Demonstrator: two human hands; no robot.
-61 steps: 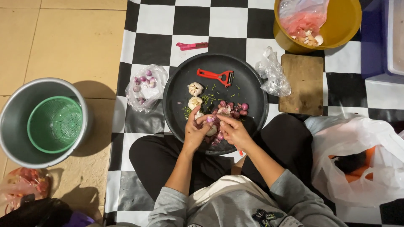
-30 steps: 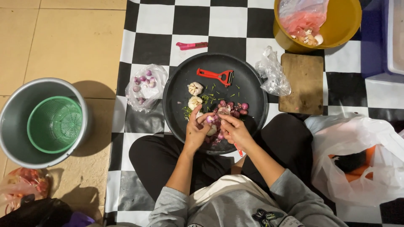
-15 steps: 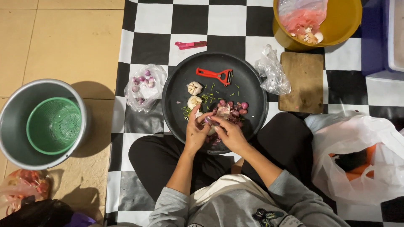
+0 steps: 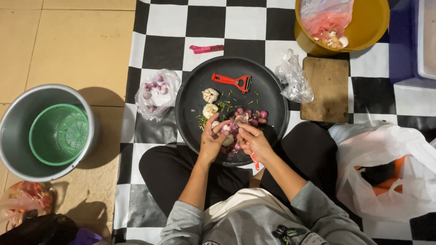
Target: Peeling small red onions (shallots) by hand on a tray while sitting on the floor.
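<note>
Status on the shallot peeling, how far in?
Early to midway, as a guess. Done: some peeled bulbs and skins lie on the black tray. In hand: left hand and right hand work one shallot. Left: the shallot pile, bagged shallots and garlic heads, untouched.

Grey sweatshirt w/ pushed-up sleeves, black trousers.

beside you, a green basket (image 4: 59, 134) inside a metal pot (image 4: 18, 149), a wooden cutting board (image 4: 325, 88), a yellow bowl (image 4: 370, 22), a pink knife (image 4: 206, 48), your white plastic bag (image 4: 390, 172) of groceries
</note>
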